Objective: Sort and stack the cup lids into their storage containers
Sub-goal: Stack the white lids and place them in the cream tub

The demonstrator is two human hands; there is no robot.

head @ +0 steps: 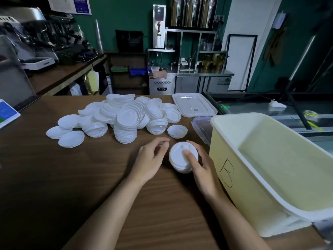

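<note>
right hand (202, 169) grips lid stack (179, 156); left hand (150, 160) loosely curled, empty

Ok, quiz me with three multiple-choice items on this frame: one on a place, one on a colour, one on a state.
1. Where does the cream bin stand relative to the held stack of lids?
A) to its left
B) to its right
C) behind the pile

2. What colour are the lids in the pile?
A) black
B) white
C) brown

3. What is the right hand doing?
A) hanging open, holding nothing
B) reaching inside the bin
C) gripping the stack of lids

Answers:
1 B, the bin fills the right side, next to the stack.
2 B, every lid that shows in the pile is white.
3 C, its thumb lies on top of the stack and its fingers wrap the side.
</note>
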